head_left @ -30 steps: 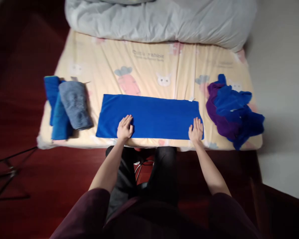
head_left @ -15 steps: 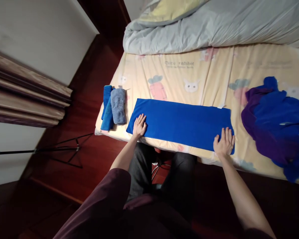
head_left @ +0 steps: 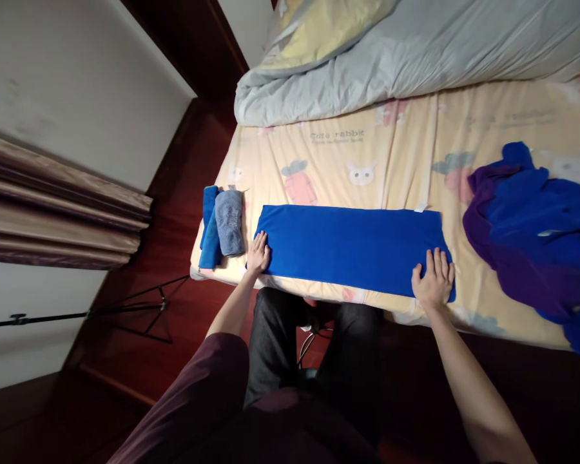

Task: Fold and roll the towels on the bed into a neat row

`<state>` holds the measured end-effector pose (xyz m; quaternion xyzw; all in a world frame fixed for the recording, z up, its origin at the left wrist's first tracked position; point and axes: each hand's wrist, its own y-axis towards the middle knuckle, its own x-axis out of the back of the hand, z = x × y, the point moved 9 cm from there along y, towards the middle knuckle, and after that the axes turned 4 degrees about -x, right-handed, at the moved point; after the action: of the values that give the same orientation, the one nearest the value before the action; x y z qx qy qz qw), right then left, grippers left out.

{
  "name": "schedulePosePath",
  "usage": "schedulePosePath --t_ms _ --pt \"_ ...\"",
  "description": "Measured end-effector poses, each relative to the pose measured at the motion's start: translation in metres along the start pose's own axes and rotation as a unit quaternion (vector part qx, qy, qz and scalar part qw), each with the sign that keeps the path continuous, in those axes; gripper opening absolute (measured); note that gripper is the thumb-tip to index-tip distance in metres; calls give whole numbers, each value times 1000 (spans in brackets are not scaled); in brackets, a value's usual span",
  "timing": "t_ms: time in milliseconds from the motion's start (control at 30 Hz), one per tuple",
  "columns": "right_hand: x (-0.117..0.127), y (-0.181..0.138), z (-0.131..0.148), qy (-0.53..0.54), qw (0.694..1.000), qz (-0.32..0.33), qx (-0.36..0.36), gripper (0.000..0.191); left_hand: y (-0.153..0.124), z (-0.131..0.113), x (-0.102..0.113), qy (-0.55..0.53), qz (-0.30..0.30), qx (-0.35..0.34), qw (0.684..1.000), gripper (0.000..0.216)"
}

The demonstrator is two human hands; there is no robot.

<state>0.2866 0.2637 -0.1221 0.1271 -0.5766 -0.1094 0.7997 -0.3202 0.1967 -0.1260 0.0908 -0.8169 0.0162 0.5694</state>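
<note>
A long blue towel (head_left: pixel 350 248), folded into a flat strip, lies across the near edge of the bed (head_left: pixel 396 142). My left hand (head_left: pixel 258 253) rests flat on its near left corner with fingers stretched out. My right hand (head_left: pixel 434 281) lies flat on the near right corner, fingers spread. Neither hand holds anything.
Rolled blue and grey towels (head_left: pixel 221 223) lie at the bed's left end. A heap of blue and purple cloths (head_left: pixel 536 238) sits at the right. A grey duvet (head_left: pixel 406 51) is bunched at the back. A black stand (head_left: pixel 101 309) and curtains (head_left: pixel 53 212) are on the left.
My left hand has slid left along the towel to its end corner. My right hand has stayed on the right corner. My head has turned left, showing the wall and curtains.
</note>
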Motion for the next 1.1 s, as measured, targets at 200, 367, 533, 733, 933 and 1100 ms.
schedulePosePath --t_ms 200,367,533,733,933,1100 --pt "2 0 -1 21 1000 -6 -3 66 10 -92 -34 25 56 -95 994 68" --pt "1 0 -2 19 1000 -7 -4 65 47 -128 -54 36 68 -134 988 64" --pt "-1 1 -2 7 1000 -2 -5 62 85 -54 -33 33 28 -39 998 66" --pt "-3 2 -2 -5 1000 18 -22 62 110 -11 -24 14 12 -33 999 67" --pt "-4 2 -2 -17 1000 15 -8 61 130 11 -14 -16 -4 -21 1000 69" --pt "-9 4 -4 -32 999 30 -9 60 131 15 -13 -33 -5 -2 999 70"
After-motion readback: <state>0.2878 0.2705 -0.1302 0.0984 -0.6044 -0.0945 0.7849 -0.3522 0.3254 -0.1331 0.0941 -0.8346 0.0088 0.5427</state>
